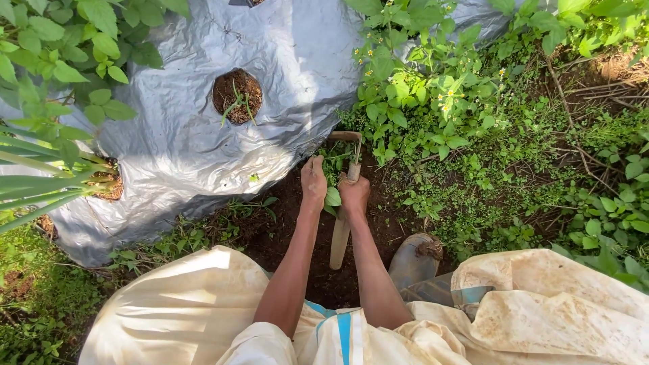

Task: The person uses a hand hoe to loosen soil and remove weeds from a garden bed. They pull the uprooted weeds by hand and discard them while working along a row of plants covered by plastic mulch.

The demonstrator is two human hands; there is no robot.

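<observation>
Silver mulch sheet (203,135) borders weeds (433,101).

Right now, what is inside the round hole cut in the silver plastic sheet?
Inside the round hole in the silver plastic sheet lies dark brown soil with a few thin green shoots. The sheet covers the ground around it, so nothing more shows.

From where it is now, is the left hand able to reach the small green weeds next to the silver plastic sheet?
Probably yes: the left hand already rests among the small green weeds, with nothing between them.
</observation>
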